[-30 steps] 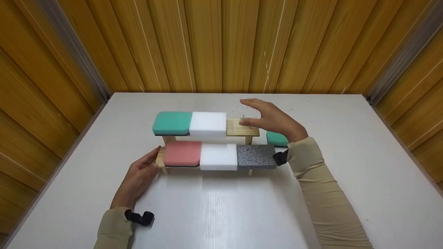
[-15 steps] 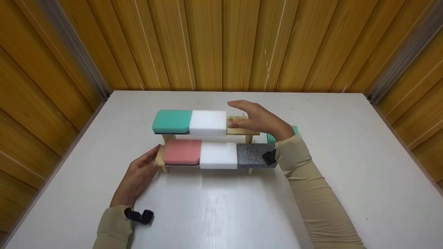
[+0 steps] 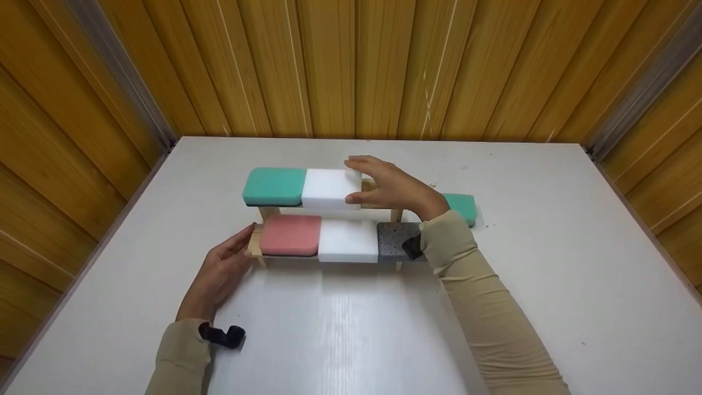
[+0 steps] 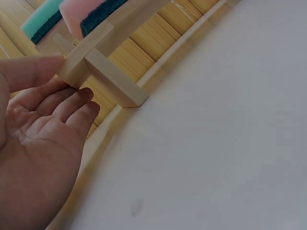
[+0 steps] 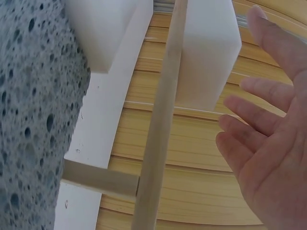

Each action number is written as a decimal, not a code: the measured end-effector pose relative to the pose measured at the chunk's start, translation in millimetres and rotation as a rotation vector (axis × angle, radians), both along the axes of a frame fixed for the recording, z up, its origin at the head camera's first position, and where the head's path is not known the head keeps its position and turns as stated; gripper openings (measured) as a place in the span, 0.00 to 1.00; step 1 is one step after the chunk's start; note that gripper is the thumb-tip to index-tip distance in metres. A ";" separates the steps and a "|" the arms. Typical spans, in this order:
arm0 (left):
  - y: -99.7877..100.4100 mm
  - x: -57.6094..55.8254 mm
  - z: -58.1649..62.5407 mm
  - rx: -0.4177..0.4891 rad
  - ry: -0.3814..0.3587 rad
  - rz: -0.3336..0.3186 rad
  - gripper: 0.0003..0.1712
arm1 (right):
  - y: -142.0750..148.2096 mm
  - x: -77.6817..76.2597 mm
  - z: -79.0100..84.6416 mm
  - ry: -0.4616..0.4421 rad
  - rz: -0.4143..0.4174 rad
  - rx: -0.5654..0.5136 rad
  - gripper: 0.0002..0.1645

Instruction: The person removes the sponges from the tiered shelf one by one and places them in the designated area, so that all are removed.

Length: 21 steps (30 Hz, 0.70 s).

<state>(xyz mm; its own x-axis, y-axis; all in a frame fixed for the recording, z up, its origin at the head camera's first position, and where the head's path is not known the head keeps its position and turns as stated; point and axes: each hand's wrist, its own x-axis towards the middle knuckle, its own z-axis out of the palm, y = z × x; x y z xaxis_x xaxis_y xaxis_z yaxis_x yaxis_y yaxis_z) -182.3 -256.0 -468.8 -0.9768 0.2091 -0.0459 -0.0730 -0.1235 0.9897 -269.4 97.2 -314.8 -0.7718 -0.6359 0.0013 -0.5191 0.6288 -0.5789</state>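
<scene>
My left hand (image 3: 219,277) pinches the left end of a two-level wooden stand (image 3: 256,241), thumb on one side and fingers on the other, as the left wrist view shows. On the upper level sit a green sponge (image 3: 274,185) and a white sponge (image 3: 328,186). My right hand (image 3: 392,186) reaches over the bare right part of this level, thumb and fingers spread at the white sponge's right end. In the right wrist view, its fingers stay apart from that sponge. The lower level bears a pink sponge (image 3: 290,235), another white sponge (image 3: 349,241) and a grey pumice-like block (image 3: 392,240).
A second green sponge (image 3: 460,207) lies on the white table (image 3: 554,247), right of the stand and partly behind the right wrist. Wood-patterned panels (image 3: 378,66) rise behind the table's far edge.
My right hand has moved left along the upper level, from above the bare wood to the white sponge's end. More of the green sponge at right now shows. The left hand keeps its grip.
</scene>
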 end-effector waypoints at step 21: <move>-0.9 1.6 0.6 0.090 0.008 -0.018 0.38 | -14.8 1.7 -7.3 -0.035 -0.026 0.043 0.48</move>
